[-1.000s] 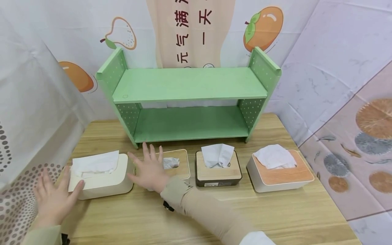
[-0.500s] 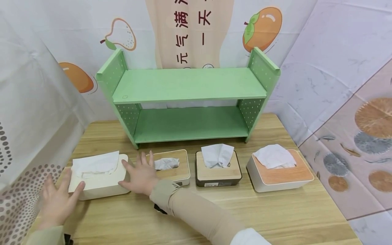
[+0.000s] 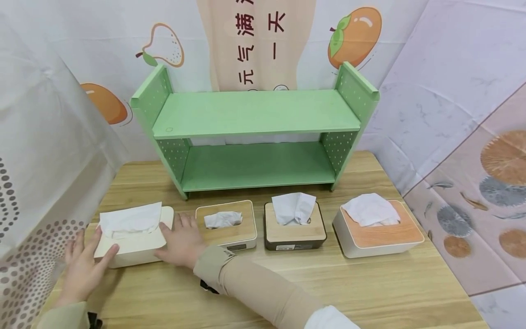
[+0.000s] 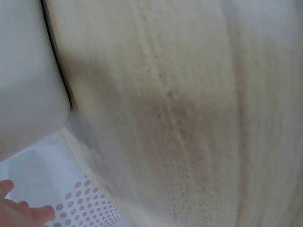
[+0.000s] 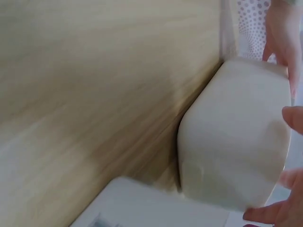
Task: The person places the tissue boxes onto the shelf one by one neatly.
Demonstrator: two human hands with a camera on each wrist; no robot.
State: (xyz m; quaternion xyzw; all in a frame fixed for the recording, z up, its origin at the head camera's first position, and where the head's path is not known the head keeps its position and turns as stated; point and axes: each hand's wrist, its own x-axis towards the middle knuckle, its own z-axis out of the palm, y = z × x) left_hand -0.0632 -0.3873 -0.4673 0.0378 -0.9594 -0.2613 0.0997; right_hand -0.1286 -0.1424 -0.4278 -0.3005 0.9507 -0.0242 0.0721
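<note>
A cream tissue box point(image 3: 135, 257) with a white tissue point(image 3: 131, 220) sticking out of its top sits on the table at the left. My left hand point(image 3: 84, 267) is at the box's left end, thumb toward its front and fingers extended. In the left wrist view, its fingertips point(image 4: 42, 213) look apart from the box wall. At the right end is my right hand point(image 3: 182, 242), fingers spread, thumb by the front corner. The right wrist view has its fingertips point(image 5: 258, 215) at the box's end point(image 5: 236, 137); firm contact is hard to tell.
Right of my right hand, a wood-topped white tissue box point(image 3: 242, 224) stands close by. Farther right are a dark-based tissue box point(image 3: 271, 233) and an orange-topped one point(image 3: 382, 235). Behind them rises a green two-tier shelf point(image 3: 255, 112) on the wooden table point(image 3: 287, 283).
My right hand has moved left and slightly down, from over the wood-topped box to the cream box's right end. My left hand has shifted slightly right, closer to its left end.
</note>
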